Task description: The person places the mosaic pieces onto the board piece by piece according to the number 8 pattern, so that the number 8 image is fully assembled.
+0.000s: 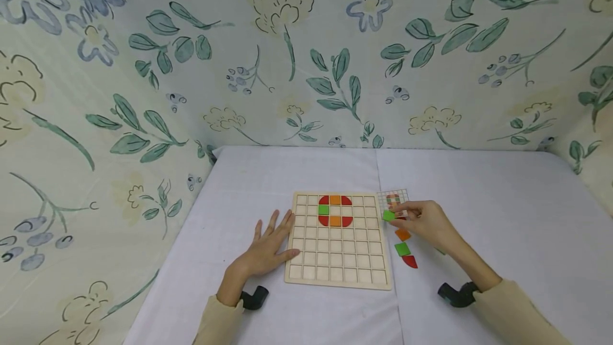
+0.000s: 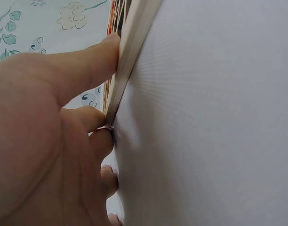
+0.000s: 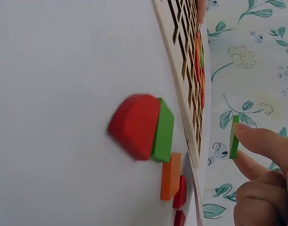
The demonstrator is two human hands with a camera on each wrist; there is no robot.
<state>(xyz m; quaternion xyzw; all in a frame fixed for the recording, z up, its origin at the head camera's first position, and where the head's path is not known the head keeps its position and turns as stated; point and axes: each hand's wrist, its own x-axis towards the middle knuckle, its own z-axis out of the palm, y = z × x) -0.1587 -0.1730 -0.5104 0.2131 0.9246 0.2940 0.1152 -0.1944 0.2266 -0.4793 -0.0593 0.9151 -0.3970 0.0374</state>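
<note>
A pale wooden grid board point(image 1: 335, 260) lies on the white table. Near its far side, red rounded corner pieces and orange squares sit in the cells, with one green square point(image 1: 323, 210) on the left. My left hand point(image 1: 269, 249) rests at the board's left edge, fingers spread and thumb on the rim. Between thumb and finger, my right hand point(image 1: 433, 225) pinches a green square tile point(image 3: 235, 136), raised near the board's right edge. Behind that tile is a small gridded pattern card point(image 1: 384, 199), partly covered by the fingers.
Loose pieces lie right of the board: an orange tile point(image 1: 403, 234), a green tile point(image 1: 403, 249) and a red rounded piece point(image 1: 410, 262). A green bit point(image 1: 441, 251) shows beside the right wrist. Black devices point(image 1: 255, 298) sit at both wrists. A floral curtain point(image 1: 287, 95) hangs behind the table.
</note>
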